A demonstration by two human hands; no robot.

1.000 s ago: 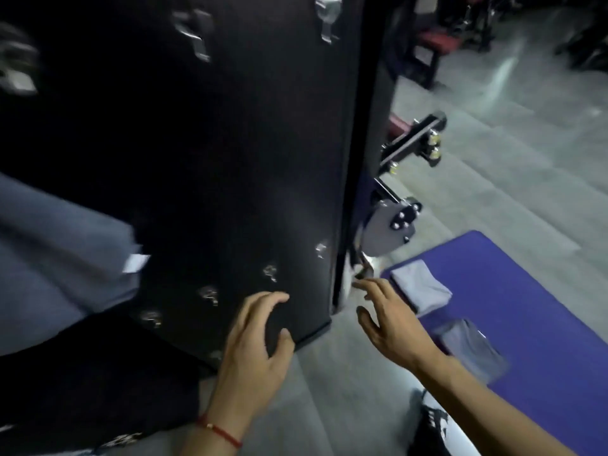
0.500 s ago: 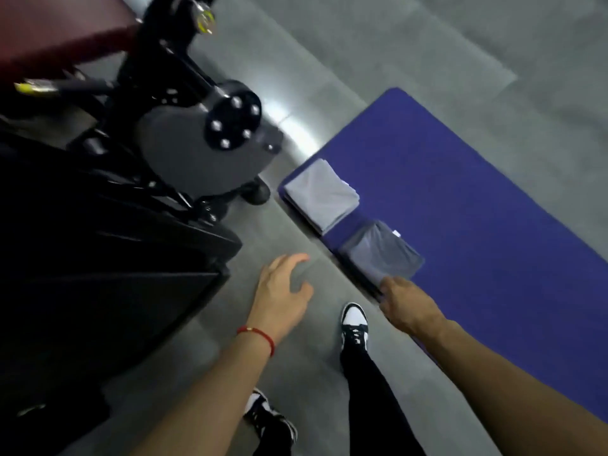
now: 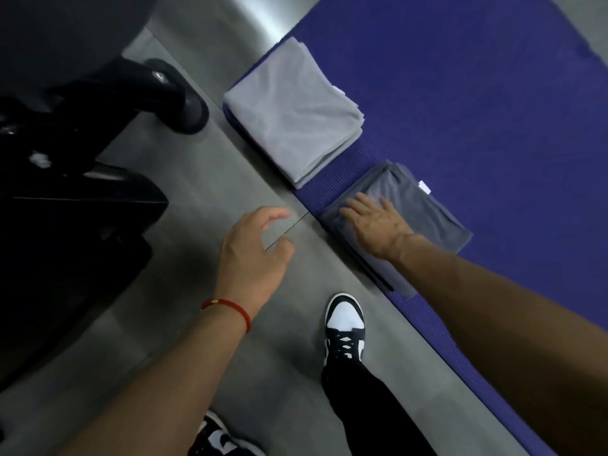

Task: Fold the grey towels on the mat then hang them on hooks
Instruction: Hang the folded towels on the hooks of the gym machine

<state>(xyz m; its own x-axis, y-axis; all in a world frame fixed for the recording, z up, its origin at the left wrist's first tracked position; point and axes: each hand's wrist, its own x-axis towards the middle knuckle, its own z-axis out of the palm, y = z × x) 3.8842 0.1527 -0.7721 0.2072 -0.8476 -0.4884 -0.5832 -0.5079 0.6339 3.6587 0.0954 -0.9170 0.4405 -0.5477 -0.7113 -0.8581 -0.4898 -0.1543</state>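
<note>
Two folded towels lie along the near edge of a purple mat [image 3: 477,103]. The light grey towel [image 3: 292,110] is the farther one. The dark grey towel [image 3: 418,209] lies nearer, with a white tag at its far corner. My right hand [image 3: 375,222] rests flat on the dark grey towel's left part, fingers stretched out. My left hand [image 3: 253,255] hovers over the grey floor left of the mat, fingers loosely curved, holding nothing. No hooks are in view.
Black gym equipment with a rounded foot [image 3: 177,100] fills the left side. My black-and-white shoes [image 3: 345,327] stand on the grey tiled floor [image 3: 204,192] beside the mat's edge.
The view swung from the black hook board down to the mat. My right hand reached forward and landed on the dark grey towel; my left hand followed over the floor.
</note>
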